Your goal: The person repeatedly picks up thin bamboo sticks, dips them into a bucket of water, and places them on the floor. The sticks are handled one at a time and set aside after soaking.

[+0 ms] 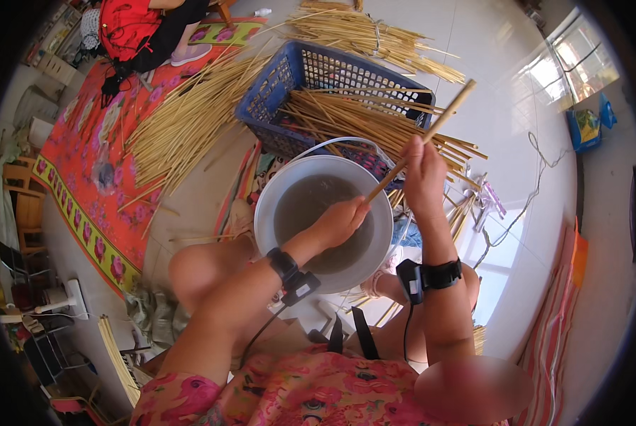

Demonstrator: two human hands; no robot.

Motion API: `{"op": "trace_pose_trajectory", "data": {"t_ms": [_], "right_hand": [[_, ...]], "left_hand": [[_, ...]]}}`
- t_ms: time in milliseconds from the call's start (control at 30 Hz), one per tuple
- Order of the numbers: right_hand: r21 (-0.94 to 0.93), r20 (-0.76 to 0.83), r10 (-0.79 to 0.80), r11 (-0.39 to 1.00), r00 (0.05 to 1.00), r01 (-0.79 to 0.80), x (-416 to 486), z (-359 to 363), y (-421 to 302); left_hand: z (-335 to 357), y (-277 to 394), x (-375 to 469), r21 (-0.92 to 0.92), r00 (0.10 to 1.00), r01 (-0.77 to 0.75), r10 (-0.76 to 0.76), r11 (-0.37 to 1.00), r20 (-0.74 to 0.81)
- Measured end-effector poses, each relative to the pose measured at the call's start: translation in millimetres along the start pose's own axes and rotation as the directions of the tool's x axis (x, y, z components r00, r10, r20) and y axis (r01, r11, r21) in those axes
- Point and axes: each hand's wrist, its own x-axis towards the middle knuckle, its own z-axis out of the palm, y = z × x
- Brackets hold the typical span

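Note:
My left hand (340, 221) closes on the lower end of a tan stick (449, 109), over a pale bucket (263, 219) of murky water. Further up the same stick, to the right of the bucket, my right hand (425, 173) grips it. The stick slants up to the right, its upper end free. Behind the bucket, whose handle is raised, stands a blue plastic basket (267, 85). Many brown sticks (360, 120) lie in it and stick out over its right side. Each of my wrists wears a black strap with a small device and a cable.
A bundle of pale sticks (190, 117) lies partly on a red floral mat (78, 154) at the left. Another tied bundle (374, 34) is behind the basket. A person (136, 32) in red sits at the upper left. A thin cord (531, 205) crosses the floor at the right.

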Motion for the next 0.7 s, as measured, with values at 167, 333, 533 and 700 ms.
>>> {"op": "trace_pose_trajectory", "data": {"t_ms": [167,333,533,700], "right_hand": [[0.033,-0.132,-0.03,0.999,0.991,0.034,12,-21,12],[0.16,0.005,-0.022,0.987,1.0,0.021,12,-22,13],[0.176,0.306,-0.016,0.984,0.952,-0.04,-1,-9,6],[0.203,0.374,-0.094,0.979,0.923,0.017,-4,-5,2]], "left_hand": [[0,-46,-17,0.286,0.986,0.057,-0.1,0.957,0.136],[-10,-33,-10,0.205,0.982,0.055,-0.091,0.977,0.168],[-24,42,12,-0.012,0.997,-0.067,0.067,0.998,0.049],[-26,52,13,-0.042,0.993,-0.116,0.116,0.992,-0.011]]}}
